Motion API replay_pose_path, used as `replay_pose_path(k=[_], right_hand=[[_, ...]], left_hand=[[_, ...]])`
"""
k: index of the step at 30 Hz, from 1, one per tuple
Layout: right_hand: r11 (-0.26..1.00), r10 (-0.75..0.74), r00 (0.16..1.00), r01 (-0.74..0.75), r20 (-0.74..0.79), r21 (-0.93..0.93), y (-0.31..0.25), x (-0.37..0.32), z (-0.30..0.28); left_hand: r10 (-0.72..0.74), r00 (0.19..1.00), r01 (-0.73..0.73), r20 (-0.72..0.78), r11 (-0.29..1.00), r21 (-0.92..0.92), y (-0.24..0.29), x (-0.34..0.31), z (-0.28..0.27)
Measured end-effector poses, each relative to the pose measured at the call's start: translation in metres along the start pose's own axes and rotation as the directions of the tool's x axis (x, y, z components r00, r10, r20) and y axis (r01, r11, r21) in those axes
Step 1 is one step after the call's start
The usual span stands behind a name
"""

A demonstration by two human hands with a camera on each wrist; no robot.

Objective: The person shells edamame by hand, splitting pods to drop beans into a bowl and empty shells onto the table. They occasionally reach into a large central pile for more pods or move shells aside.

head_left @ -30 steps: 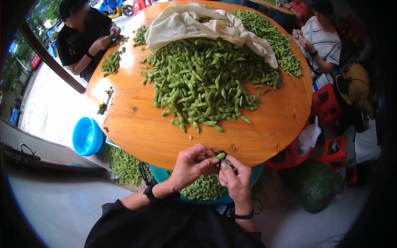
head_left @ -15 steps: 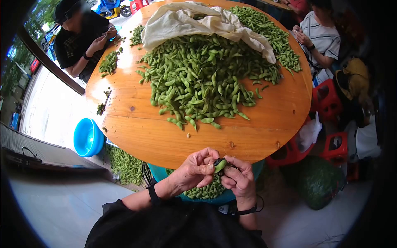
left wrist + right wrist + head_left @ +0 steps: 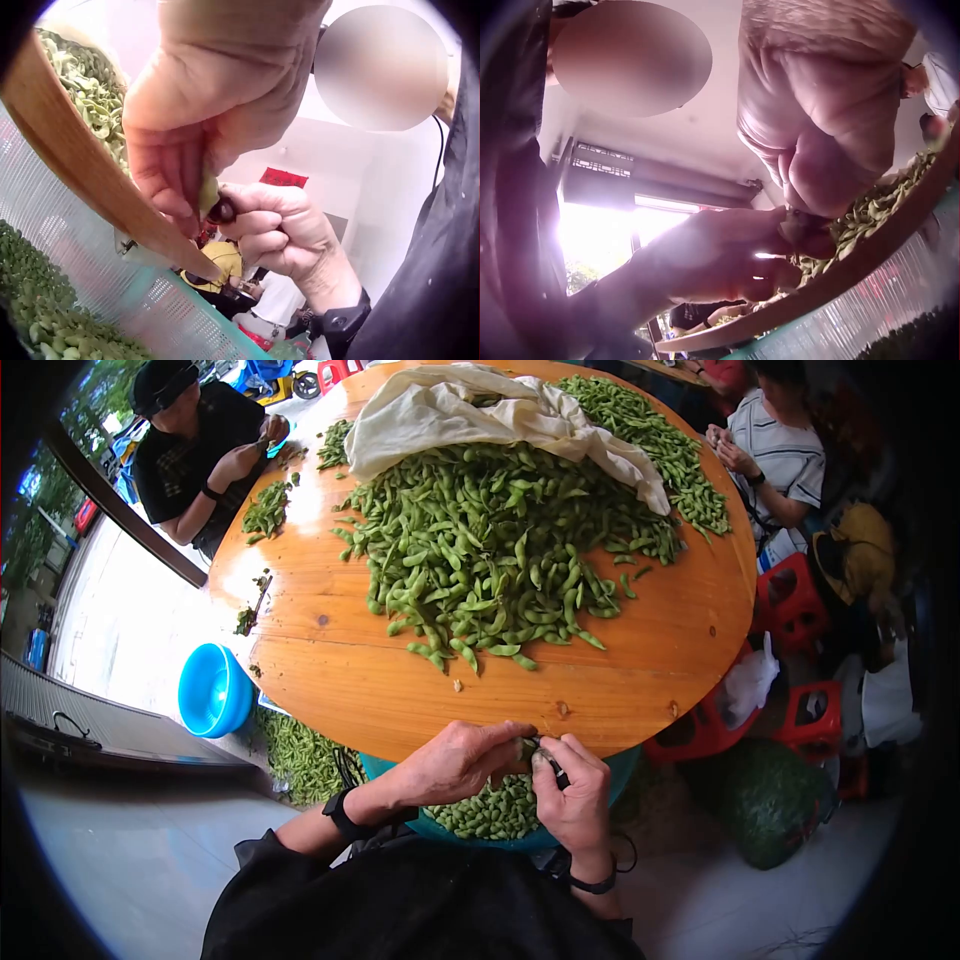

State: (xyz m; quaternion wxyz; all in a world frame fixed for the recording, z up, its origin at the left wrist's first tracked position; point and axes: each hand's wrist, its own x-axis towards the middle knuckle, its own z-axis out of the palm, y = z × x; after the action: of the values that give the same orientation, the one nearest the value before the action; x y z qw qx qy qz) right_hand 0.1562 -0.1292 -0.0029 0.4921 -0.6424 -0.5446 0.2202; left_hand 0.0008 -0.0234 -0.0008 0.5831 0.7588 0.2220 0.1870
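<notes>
In the head view my left hand [image 3: 462, 762] is at the table's near edge, its back turned up. It pinches a green soybean pod [image 3: 208, 191], mostly hidden by the fingers in the head view. Close against it, my right hand [image 3: 575, 798] grips a small dark tool [image 3: 560, 774] with curled fingers; its kind is hidden. Fingertips of both hands meet around the pod. Beneath them a teal basket [image 3: 625, 780] holds many green pods [image 3: 487, 810]. A big heap of soybean pods [image 3: 480, 550] covers the middle of the wooden table [image 3: 330, 670].
A cream cloth [image 3: 460, 415] lies over the heap's far side. More pods [image 3: 300, 755] are on the floor at left, by a blue basin [image 3: 213, 690]. Red stools [image 3: 790, 600] and a dark green bag [image 3: 760, 800] stand at right. Two people sit at the table's far sides.
My left hand has turned over, back up, and its fingers now cover the pod that showed plainly before. The right hand stays beside it with the dark tool, slightly shifted.
</notes>
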Motion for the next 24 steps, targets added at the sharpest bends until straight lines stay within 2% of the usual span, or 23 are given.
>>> replay_pose_path(k=[1, 2, 3, 4, 6, 7, 8, 10, 12, 13, 14, 16, 18, 19, 20, 22, 23, 24], right_hand=[[0.998, -0.036, 0.998, 0.032, -0.059, -0.054, -0.002, 0.000, 0.005], [0.998, -0.037, 0.998, 0.034, -0.057, -0.053, -0.004, -0.001, 0.012], [0.987, -0.068, 0.990, 0.049, -0.120, -0.153, -0.007, -0.003, 0.021], [0.966, -0.103, 0.978, 0.055, -0.180, -0.253, -0.008, -0.005, 0.028], [0.952, -0.130, 0.974, 0.070, -0.185, -0.298, -0.009, -0.007, 0.039], [0.940, -0.147, 0.969, 0.074, -0.200, -0.332, -0.011, -0.007, 0.042], [0.928, -0.169, 0.962, 0.081, -0.215, -0.365, -0.012, -0.006, 0.044], [0.931, -0.182, 0.959, 0.097, -0.218, -0.352, -0.012, -0.003, 0.044], [0.973, -0.129, 0.966, 0.079, -0.225, -0.219, -0.013, -0.001, 0.039], [0.988, -0.091, 0.970, 0.059, -0.227, -0.146, -0.012, 0.000, 0.035], [0.987, -0.090, 0.970, 0.057, -0.228, -0.147, -0.009, 0.001, 0.033], [0.995, -0.084, 0.976, 0.069, -0.202, -0.077, -0.002, 0.002, 0.026], [0.982, 0.117, 0.981, -0.091, -0.154, 0.166, 0.001, 0.000, 0.013], [0.976, 0.183, 0.966, -0.155, -0.184, 0.156, -0.001, -0.002, 0.000], [0.965, 0.246, 0.946, -0.218, -0.212, 0.149, -0.004, -0.004, -0.016], [0.963, 0.195, 0.880, -0.254, -0.433, -0.084, 0.005, -0.007, -0.049], [0.911, 0.092, 0.849, -0.282, -0.520, -0.300, 0.022, -0.011, -0.068], [0.808, -0.031, 0.816, -0.319, -0.578, -0.495, 0.038, -0.017, -0.086]], left_hand=[[0.000, 1.000, 0.000, -0.002, 1.000, 0.001, 0.001, 0.001, 0.002], [-0.164, 0.986, 0.152, -0.033, 0.961, -0.231, 0.002, 0.002, 0.008], [-0.327, 0.945, 0.281, -0.025, 0.847, -0.452, 0.002, 0.002, 0.014], [-0.326, 0.945, 0.280, -0.026, 0.847, -0.452, 0.000, 0.001, 0.021], [-0.368, 0.922, 0.179, -0.117, 0.676, -0.715, -0.005, -0.003, 0.032], [-0.289, 0.937, 0.144, -0.199, 0.834, -0.533, 0.002, -0.004, 0.031], [-0.291, 0.935, 0.142, -0.204, 0.832, -0.536, 0.000, -0.004, 0.034], [-0.187, 0.941, 0.015, -0.283, 0.855, -0.518, -0.007, -0.002, 0.041], [-0.151, 0.941, -0.018, -0.301, 0.869, -0.495, -0.008, -0.001, 0.041], [-0.334, 0.921, 0.092, -0.199, 0.685, -0.723, -0.001, 0.000, 0.039], [-0.474, 0.879, 0.184, -0.048, 0.430, -0.884, 0.002, 0.001, 0.038], [-0.429, 0.903, 0.178, -0.035, 0.447, -0.877, -0.004, -0.002, 0.040], [-0.350, 0.937, 0.209, 0.006, 0.545, -0.812, -0.003, -0.003, 0.036], [-0.253, 0.963, 0.235, 0.091, 0.629, -0.741, -0.008, -0.005, 0.033], [-0.242, 0.962, 0.262, 0.129, 0.674, -0.691, -0.012, -0.011, 0.031], [-0.030, 0.967, 0.120, 0.253, 0.930, -0.347, -0.014, -0.014, 0.014], [-0.013, 0.979, 0.055, 0.205, 0.978, -0.204, -0.005, -0.015, 0.002], [0.012, 0.987, -0.004, 0.157, 0.999, -0.052, 0.006, -0.013, -0.008]])
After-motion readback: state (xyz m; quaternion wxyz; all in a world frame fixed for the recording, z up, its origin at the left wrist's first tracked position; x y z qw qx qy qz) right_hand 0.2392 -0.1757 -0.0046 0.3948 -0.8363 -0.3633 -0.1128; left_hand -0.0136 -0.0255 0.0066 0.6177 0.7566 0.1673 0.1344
